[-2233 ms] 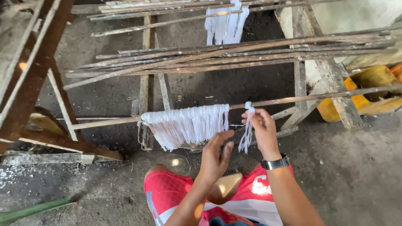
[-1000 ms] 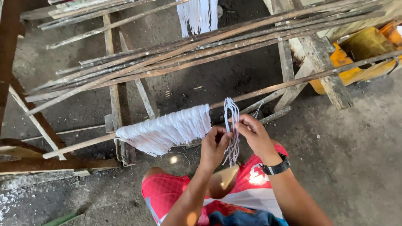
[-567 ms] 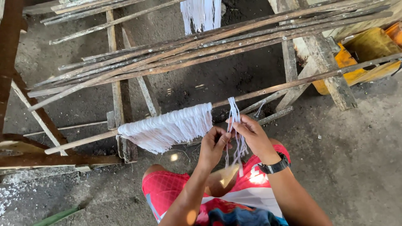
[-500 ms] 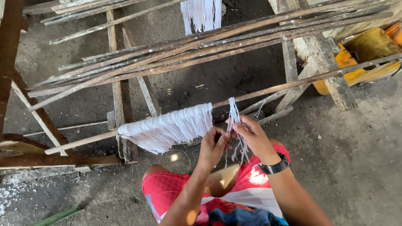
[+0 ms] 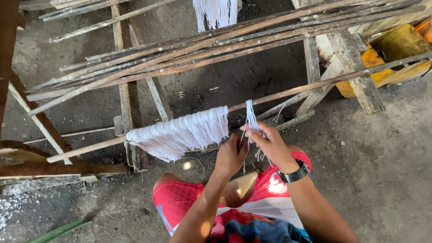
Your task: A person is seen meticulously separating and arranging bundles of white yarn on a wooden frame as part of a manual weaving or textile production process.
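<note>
**White strands looped on a wooden pole**

Over the long wooden pole (image 5: 288,93) hangs a small bundle of white strands (image 5: 250,118), just right of the wide hanging fringe (image 5: 180,133). Both hands pinch the bundle: the left hand (image 5: 230,155) from below, the right hand (image 5: 269,143), with a black wristwatch (image 5: 294,173), beside it. More poles (image 5: 189,54) lie above; a yellow container (image 5: 382,58) stands at far right.

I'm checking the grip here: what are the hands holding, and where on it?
Both hands pinch a small bundle of white strings draped over the wooden pole: the right hand and the left hand grip its hanging strands just below the pole.
</note>
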